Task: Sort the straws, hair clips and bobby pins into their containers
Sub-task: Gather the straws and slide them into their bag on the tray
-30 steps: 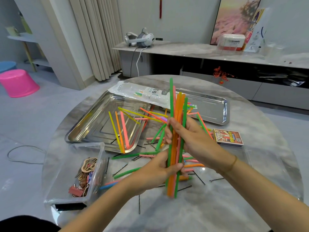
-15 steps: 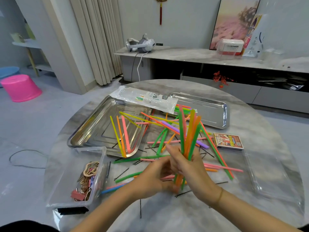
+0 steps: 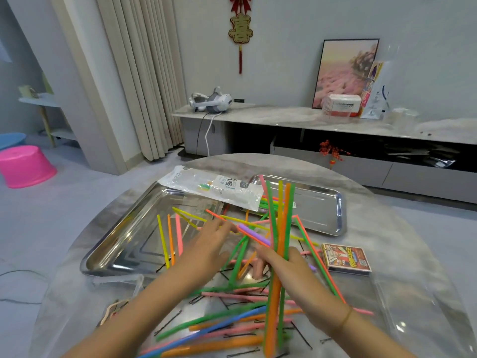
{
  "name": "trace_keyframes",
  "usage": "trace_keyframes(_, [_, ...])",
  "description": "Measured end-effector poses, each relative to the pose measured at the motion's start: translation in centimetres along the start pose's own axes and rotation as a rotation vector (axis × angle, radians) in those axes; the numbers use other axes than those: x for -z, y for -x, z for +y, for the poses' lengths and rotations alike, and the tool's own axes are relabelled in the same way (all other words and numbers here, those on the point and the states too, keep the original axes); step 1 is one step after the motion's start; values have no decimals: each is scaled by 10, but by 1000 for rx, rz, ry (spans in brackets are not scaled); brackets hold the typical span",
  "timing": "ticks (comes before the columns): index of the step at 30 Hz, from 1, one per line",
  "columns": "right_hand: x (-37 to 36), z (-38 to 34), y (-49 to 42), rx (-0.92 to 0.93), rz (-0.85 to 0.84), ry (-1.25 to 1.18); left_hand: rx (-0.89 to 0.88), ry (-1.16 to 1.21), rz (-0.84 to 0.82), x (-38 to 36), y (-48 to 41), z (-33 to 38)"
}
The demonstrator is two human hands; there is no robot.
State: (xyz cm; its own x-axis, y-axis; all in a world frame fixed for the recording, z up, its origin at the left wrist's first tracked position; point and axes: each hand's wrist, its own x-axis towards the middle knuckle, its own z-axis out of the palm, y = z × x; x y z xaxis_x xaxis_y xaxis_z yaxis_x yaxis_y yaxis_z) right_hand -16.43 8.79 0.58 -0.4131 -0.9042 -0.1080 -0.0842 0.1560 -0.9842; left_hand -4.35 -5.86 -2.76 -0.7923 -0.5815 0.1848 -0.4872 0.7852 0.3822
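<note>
grey walls, beige curtain (image 3: 144,73), long marble sideboard (image 3: 309,117), pink stool (image 3: 24,165), pale floor

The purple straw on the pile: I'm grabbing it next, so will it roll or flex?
The purple straw lies propped on crossed straws, so it would likely slide off. It looks thick, straight and probably fairly stiff. The left hand is nearest.
</note>
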Motion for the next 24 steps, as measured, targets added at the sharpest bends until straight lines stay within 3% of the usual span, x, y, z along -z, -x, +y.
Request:
trace_keyframes(3, [23, -7, -9, -94, -44, 113, -69, -226, -95, 1, -43, 3])
trace_keyframes(9, [52, 3, -29, -342, -38, 190, -136, -535, -114, -13, -117, 11])
trace_keyframes(15, [65, 25, -52, -445, 9, -98, -154, -878, -272, -43, -168, 14])
trace_keyframes(19, [70, 33, -63, -437, 177, -251, -87, -912, -344, -65, -191, 10])
trace_keyframes(24, [75, 31, -67, -425, 259, -406, -47, -911, -391, -67, -201, 5])
